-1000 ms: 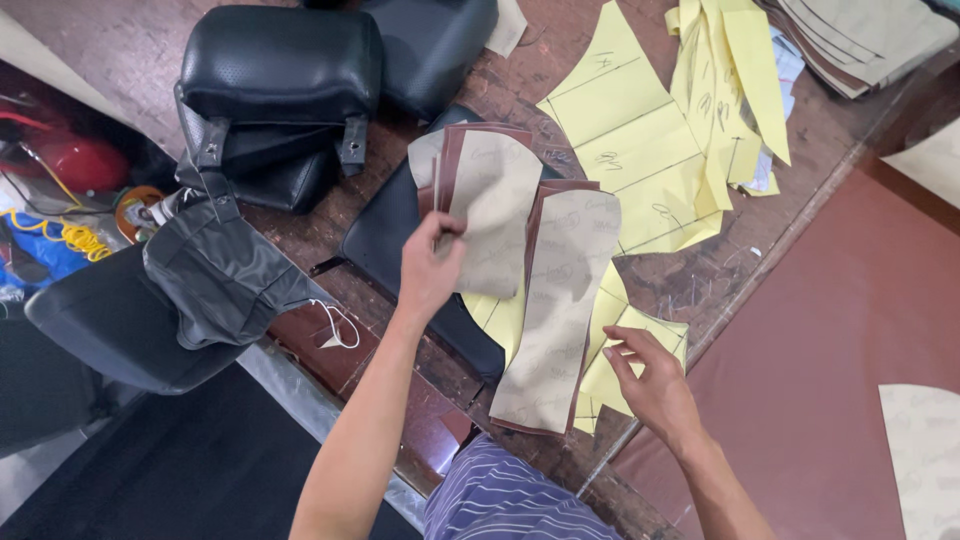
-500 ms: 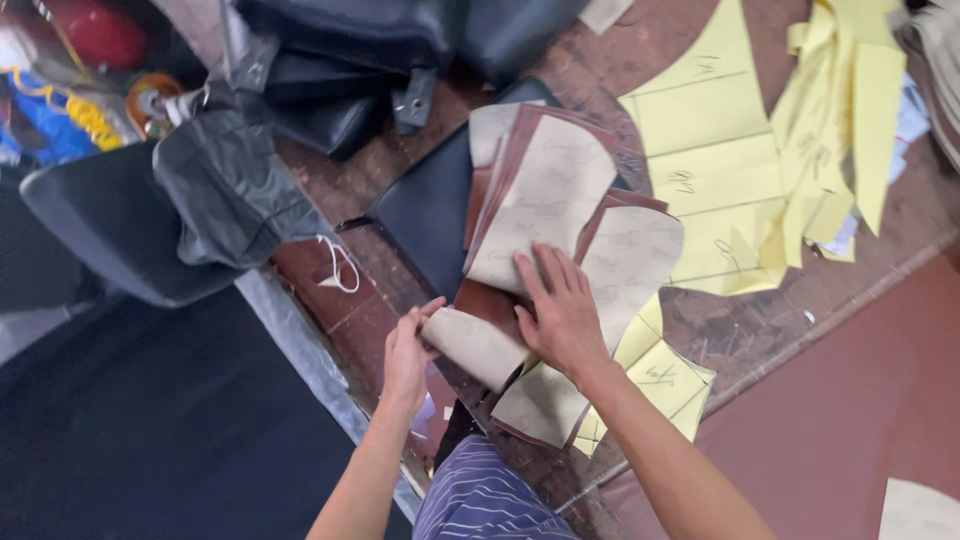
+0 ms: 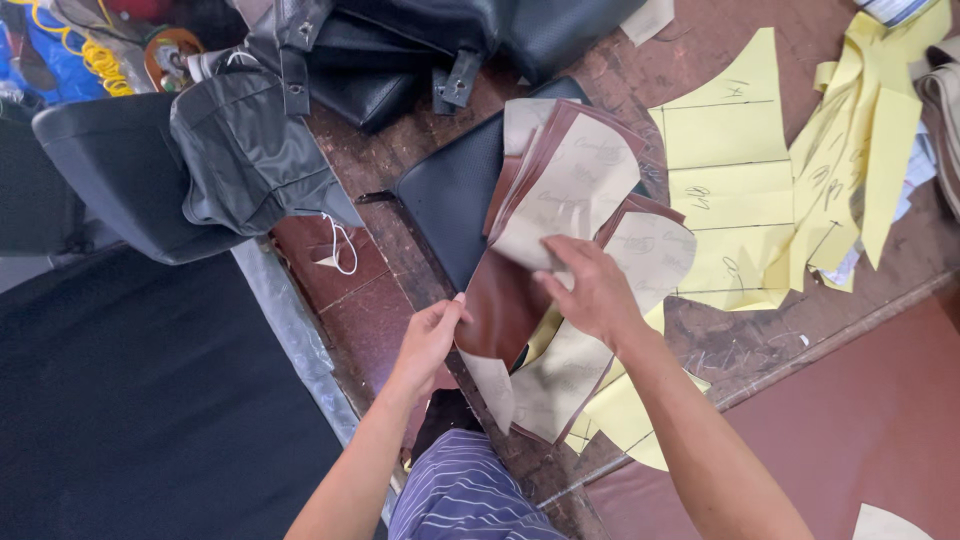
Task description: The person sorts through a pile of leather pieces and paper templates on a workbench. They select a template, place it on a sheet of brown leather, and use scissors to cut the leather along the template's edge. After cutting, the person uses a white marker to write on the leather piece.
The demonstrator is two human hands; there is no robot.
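1. Since the earlier frame, both hands had shifted up the stack; the left hand had moved from the lower flap to the edge of the brown piece.
2. Left fingers pinched that brown edge; the right hand lay flat, fingers spread and unclenched, pressing the tan pieces.
3. Stack lay on the table, long axis running from near the body toward upper right, between the hands, right hand nearer its middle.
4. Yellow patterns sat right; black seats left.

No pkgs, labels, signs, screens.
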